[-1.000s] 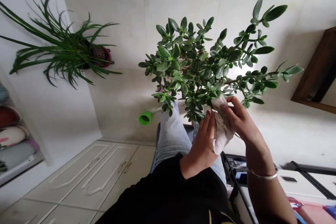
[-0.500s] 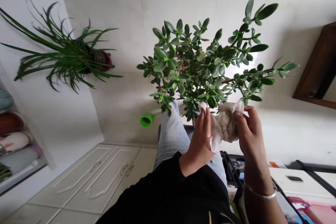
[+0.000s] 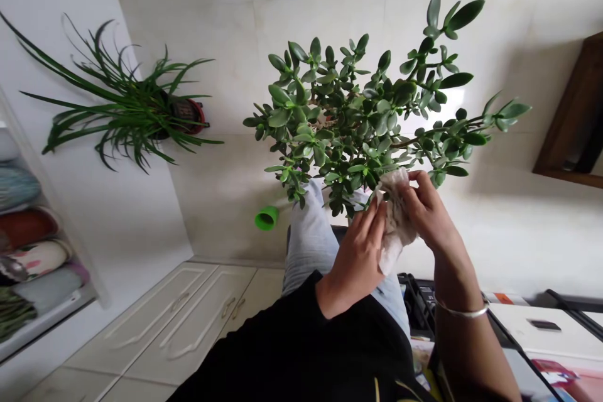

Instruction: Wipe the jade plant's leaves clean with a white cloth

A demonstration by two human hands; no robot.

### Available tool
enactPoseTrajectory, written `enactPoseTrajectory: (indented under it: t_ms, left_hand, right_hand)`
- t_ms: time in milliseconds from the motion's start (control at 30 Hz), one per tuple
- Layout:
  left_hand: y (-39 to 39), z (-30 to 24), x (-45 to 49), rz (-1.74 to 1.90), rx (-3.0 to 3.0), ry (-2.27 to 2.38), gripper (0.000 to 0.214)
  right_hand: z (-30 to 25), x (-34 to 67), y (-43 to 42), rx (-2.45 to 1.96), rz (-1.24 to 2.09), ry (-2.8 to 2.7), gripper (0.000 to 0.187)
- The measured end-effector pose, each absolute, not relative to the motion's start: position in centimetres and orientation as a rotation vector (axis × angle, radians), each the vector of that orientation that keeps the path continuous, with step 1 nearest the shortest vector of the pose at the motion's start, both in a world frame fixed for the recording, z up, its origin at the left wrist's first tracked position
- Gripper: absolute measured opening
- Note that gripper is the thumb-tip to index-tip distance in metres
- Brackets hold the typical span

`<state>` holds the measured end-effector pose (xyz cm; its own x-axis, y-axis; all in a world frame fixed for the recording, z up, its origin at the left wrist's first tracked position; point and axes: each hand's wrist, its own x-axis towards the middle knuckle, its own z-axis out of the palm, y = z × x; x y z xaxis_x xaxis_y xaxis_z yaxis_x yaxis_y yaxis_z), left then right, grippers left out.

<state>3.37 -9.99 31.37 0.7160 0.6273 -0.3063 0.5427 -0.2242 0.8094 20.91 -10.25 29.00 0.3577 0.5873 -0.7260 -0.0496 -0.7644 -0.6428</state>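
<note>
A jade plant (image 3: 358, 113) with thick round leaves spreads in front of me, above my knee in grey jeans (image 3: 308, 245). A crumpled white cloth (image 3: 392, 226), soiled brown in places, sits at the plant's lower right leaves. My left hand (image 3: 355, 254) grips the cloth from the left with curled fingers. My right hand (image 3: 431, 213), a silver bangle on its wrist, pinches the cloth from the right, close to a side branch (image 3: 452, 138).
A spiky long-leaved plant in a red pot (image 3: 136, 113) stands at the left on the tiled floor. A green cap or funnel (image 3: 266, 218) lies near my knee. White cabinet doors (image 3: 188, 320), a shelf with folded fabrics (image 3: 26, 245) and a dark wooden frame (image 3: 572, 119) surround me.
The cloth was stretched apart between both hands half a second ago; now both hands are bunched together again on it at the leaves. The view has shifted slightly.
</note>
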Motion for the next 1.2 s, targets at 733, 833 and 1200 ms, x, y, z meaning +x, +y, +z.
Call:
enactPoseTrajectory:
  t_ms: [733,833,1200]
  left_hand:
    - [-10.6,26.5,6.1,0.468,1.197,1.098,0.066]
    - [-10.2,25.8,6.0,0.444,1.289,1.065,0.065]
    - [-8.0,26.1,6.5,0.383,1.327,1.039,0.057]
  right_hand:
    - [29.0,21.3,-7.7,-2.075,1.435,-0.652,0.027]
    - [29.1,21.3,-7.4,-2.092,1.389,-0.784,0.033]
    - [29.2,21.5,-7.2,-2.174,1.427,-0.870,0.041]
